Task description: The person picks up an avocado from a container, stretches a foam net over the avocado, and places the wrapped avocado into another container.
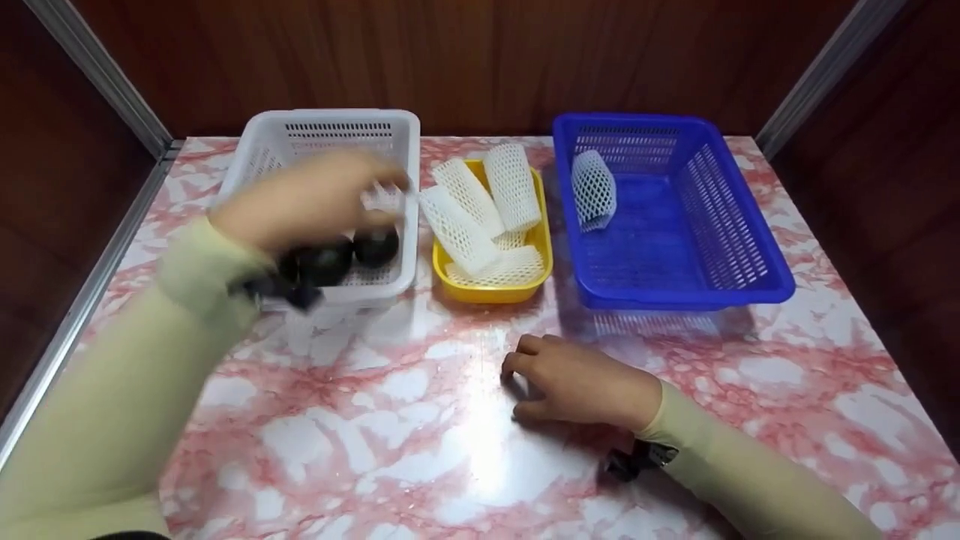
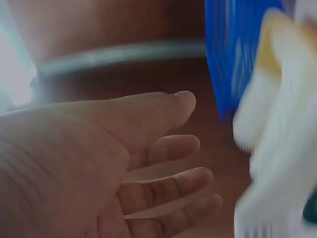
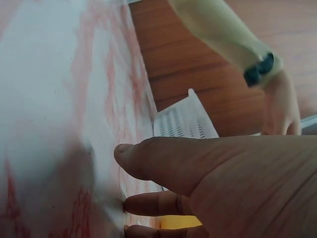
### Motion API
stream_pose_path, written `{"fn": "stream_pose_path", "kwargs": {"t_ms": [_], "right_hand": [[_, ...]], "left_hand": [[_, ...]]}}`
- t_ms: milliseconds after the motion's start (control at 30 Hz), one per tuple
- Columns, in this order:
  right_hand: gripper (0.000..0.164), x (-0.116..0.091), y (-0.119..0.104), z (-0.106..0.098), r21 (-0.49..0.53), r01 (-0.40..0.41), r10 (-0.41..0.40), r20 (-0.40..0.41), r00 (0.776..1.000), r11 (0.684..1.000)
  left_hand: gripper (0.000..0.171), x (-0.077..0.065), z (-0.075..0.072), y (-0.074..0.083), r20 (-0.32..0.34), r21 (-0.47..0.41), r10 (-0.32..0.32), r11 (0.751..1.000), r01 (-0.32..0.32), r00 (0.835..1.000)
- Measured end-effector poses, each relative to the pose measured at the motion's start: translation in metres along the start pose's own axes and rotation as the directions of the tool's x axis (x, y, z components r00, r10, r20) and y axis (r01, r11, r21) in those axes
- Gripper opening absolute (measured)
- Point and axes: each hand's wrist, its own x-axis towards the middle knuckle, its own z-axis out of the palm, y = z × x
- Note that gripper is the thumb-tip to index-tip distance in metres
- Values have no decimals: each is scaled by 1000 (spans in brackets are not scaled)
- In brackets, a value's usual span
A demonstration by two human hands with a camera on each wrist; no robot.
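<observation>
My left hand [image 1: 319,196], blurred by motion, hovers over the white basket [image 1: 411,225]. In the left wrist view its fingers [image 2: 168,186] are spread and relaxed, with nothing held. Below it, several dark round fruits [image 1: 376,247] lie in that basket, partly hidden by the hand and wrist. My right hand [image 1: 585,382] rests on the table with fingers loosely bent, holding nothing. In front of it stands a yellow basket [image 1: 491,295] with several white foam net sleeves [image 1: 512,187].
A blue basket [image 1: 686,296] stands at the right, with one foam net sleeve [image 1: 594,187] against its left wall and something dark inside that sleeve. Wooden panels [image 1: 480,67] close off the back and sides of the marbled table [image 1: 360,442].
</observation>
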Motion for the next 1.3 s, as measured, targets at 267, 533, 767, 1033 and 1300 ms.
{"fn": "stream_pose_path", "kwargs": {"t_ms": [267,533,767,1033,1300], "right_hand": [[41,1,0,-1,4,-4,4,6,1000,1000],[37,-6,5,1,34,-32,33,-19,999,999],[38,-7,5,0,43,-36,36,-2,999,998],[37,-11,4,-2,52,-29,29,-7,1000,998],[37,-12,3,-1,42,-37,37,-3,999,998]], "left_hand": [[55,28,-34,-87,27,104,-186,978,183,982],[55,58,-23,-137,130,152,-306,946,286,943],[63,58,-8,-158,172,159,-380,921,355,909],[66,57,3,-159,231,171,-417,907,385,879],[65,53,7,-150,259,182,-380,922,341,888]]}}
